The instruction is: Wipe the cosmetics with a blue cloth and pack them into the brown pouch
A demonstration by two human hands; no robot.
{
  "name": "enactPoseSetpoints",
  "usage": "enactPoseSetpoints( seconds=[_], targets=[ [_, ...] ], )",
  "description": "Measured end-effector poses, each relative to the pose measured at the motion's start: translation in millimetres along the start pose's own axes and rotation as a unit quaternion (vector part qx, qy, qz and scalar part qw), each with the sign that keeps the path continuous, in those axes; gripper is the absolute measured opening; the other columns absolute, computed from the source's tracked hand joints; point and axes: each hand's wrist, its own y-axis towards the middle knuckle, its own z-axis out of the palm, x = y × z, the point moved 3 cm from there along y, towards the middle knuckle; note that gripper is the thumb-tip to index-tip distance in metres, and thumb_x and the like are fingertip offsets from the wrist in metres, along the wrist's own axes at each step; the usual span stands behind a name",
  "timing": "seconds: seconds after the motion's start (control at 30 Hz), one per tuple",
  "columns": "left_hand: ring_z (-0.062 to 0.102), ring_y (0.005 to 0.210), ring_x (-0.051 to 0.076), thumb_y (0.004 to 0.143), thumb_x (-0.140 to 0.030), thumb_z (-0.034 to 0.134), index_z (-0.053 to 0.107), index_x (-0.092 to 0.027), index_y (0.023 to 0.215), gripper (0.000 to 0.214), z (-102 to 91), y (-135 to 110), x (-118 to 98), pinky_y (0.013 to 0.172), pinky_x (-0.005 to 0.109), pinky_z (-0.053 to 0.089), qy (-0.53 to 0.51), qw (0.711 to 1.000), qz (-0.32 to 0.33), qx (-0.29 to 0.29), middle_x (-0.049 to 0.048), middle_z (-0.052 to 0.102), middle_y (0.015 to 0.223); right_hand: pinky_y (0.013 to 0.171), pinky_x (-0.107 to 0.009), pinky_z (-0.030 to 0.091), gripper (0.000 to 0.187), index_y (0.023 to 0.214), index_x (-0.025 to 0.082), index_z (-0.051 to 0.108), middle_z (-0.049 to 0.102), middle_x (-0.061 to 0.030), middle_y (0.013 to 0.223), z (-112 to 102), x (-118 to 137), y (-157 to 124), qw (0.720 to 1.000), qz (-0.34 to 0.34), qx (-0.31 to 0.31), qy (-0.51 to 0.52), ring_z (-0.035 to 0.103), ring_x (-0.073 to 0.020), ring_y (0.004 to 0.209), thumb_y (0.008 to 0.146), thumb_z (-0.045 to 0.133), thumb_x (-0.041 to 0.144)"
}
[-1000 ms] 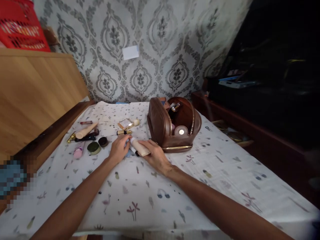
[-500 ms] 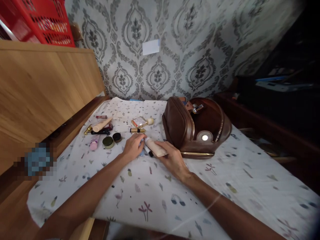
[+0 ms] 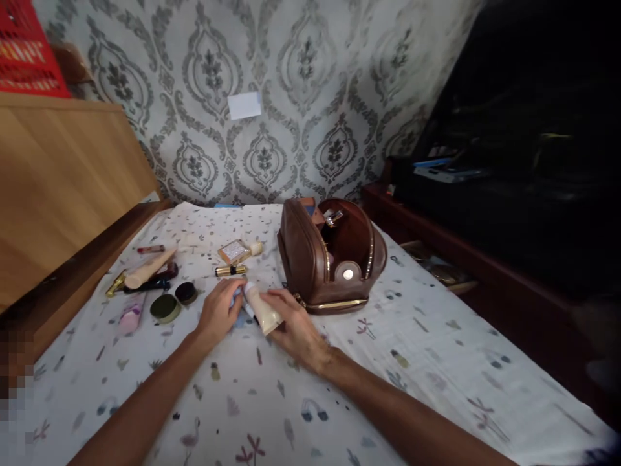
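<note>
My right hand point(image 3: 295, 327) lies closed round a beige cosmetic tube point(image 3: 262, 309) on the patterned cloth point(image 3: 272, 395). My left hand point(image 3: 219, 310) is curled at the tube's white cap end, its fingertips on a small blue item and a dark pencil that are mostly hidden under it. An open brown leather toiletry bag point(image 3: 310, 255) stands just right of both hands, with small cosmetics showing inside.
Left of my hands lie a gold lipstick point(image 3: 228, 270), a compact point(image 3: 233, 250), two round jars point(image 3: 165, 307), a pink tube point(image 3: 130, 313) and a long beige tube point(image 3: 143, 272). A wooden cabinet point(image 3: 58, 188) stands at left, a dark shelf point(image 3: 485, 213) at right.
The camera has swung about, so the scene shifted right and back left. Both hands stay on the beige tube, which now points a little more upright.
</note>
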Motion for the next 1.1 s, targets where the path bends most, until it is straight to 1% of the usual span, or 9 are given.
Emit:
enactPoseSetpoints(
  seconds=[0.2,0.4,0.6,0.7,0.83,0.93,1.0,1.03,1.1],
  targets=[
    [0.065,0.106,0.026,0.092,-0.022,0.044,0.063,-0.021,0.111,0.026,1.0,0.8,5.1,0.095,0.042,0.051,-0.016,1.000,-0.021,-0.013,0.0082,0.071,0.111,0.112,-0.042,0.045,0.068,0.142,0.014,0.051,0.047,-0.0193,0.145,1.5,-4.5,-0.8,0.997,0.041,0.057,-0.012,0.055,-0.0275,0.131,0.076,0.067,0.010],
    [0.065,0.102,0.024,0.092,-0.021,0.045,0.064,-0.021,0.105,0.024,-5.6,7.0,1.1,0.092,0.039,0.052,-0.036,0.998,-0.048,-0.003,0.0071,0.071,0.105,0.117,-0.044,0.041,0.073,0.147,0.013,0.045,0.042,-0.0200,0.150,-2.6,-6.0,0.1,0.992,0.067,0.105,-0.032,0.045,-0.0302,0.141,0.080,0.073,0.026],
    [0.066,0.099,0.023,0.091,-0.024,0.047,0.065,-0.021,0.104,0.022,-16.7,21.6,1.5,0.089,0.036,0.051,-0.043,0.996,-0.073,-0.017,0.0061,0.072,0.105,0.117,-0.052,0.037,0.086,0.150,0.010,0.040,0.038,-0.0246,0.153,-6.9,1.4,-1.9,0.993,0.020,0.110,-0.038,0.038,-0.0359,0.144,0.080,0.076,0.046],
    [0.066,0.100,0.023,0.091,-0.026,0.047,0.065,-0.021,0.104,0.023,-14.5,27.0,-1.1,0.089,0.037,0.051,-0.042,0.997,-0.057,-0.015,0.0064,0.072,0.105,0.116,-0.052,0.038,0.078,0.150,0.012,0.040,0.039,-0.0237,0.153,-12.6,7.3,-1.8,0.996,-0.018,0.082,-0.031,0.038,-0.0348,0.143,0.087,0.068,0.048],
    [0.066,0.099,0.025,0.093,-0.031,0.046,0.066,-0.021,0.103,0.024,-11.2,34.8,-2.5,0.088,0.038,0.051,-0.037,0.999,-0.040,-0.006,0.0071,0.072,0.105,0.111,-0.048,0.044,0.060,0.143,0.015,0.048,0.049,-0.0195,0.144,-17.4,12.4,-0.2,0.997,-0.056,0.050,0.001,0.045,-0.0302,0.136,0.092,0.062,0.043],
    [0.066,0.098,0.025,0.094,-0.033,0.044,0.065,-0.020,0.104,0.026,-16.9,53.2,2.9,0.086,0.038,0.051,0.010,1.000,-0.025,-0.005,0.0076,0.071,0.104,0.109,-0.046,0.046,0.051,0.138,0.014,0.053,0.054,-0.0189,0.138,-18.0,13.9,0.6,0.996,-0.084,0.031,0.015,0.049,-0.0284,0.131,0.093,0.059,0.039],
    [0.064,0.103,0.027,0.093,-0.032,0.043,0.064,-0.019,0.108,0.029,-22.2,73.7,12.1,0.092,0.040,0.049,0.075,0.997,-0.021,0.003,0.0094,0.070,0.107,0.108,-0.047,0.047,0.048,0.134,0.011,0.055,0.055,-0.0205,0.135,-17.6,13.7,0.6,0.995,-0.094,0.022,0.016,0.051,-0.0288,0.129,0.094,0.058,0.037],
    [0.061,0.110,0.029,0.093,-0.031,0.041,0.064,-0.018,0.111,0.032,-24.2,85.2,19.7,0.096,0.041,0.047,0.114,0.993,-0.036,0.011,0.0112,0.069,0.111,0.108,-0.047,0.047,0.046,0.133,0.010,0.056,0.056,-0.0209,0.134,-17.2,13.3,0.5,0.995,-0.095,0.020,0.015,0.051,-0.0290,0.128,0.095,0.057,0.035],
    [0.058,0.119,0.030,0.093,-0.030,0.040,0.061,-0.015,0.121,0.038,-24.2,106.4,41.1,0.102,0.041,0.045,0.183,0.974,-0.113,0.071,0.0144,0.065,0.122,0.107,-0.047,0.048,0.043,0.131,0.009,0.057,0.056,-0.0208,0.133,-16.5,12.1,0.3,0.995,-0.093,0.017,0.013,0.051,-0.0290,0.127,0.095,0.056,0.033]
  ],
)
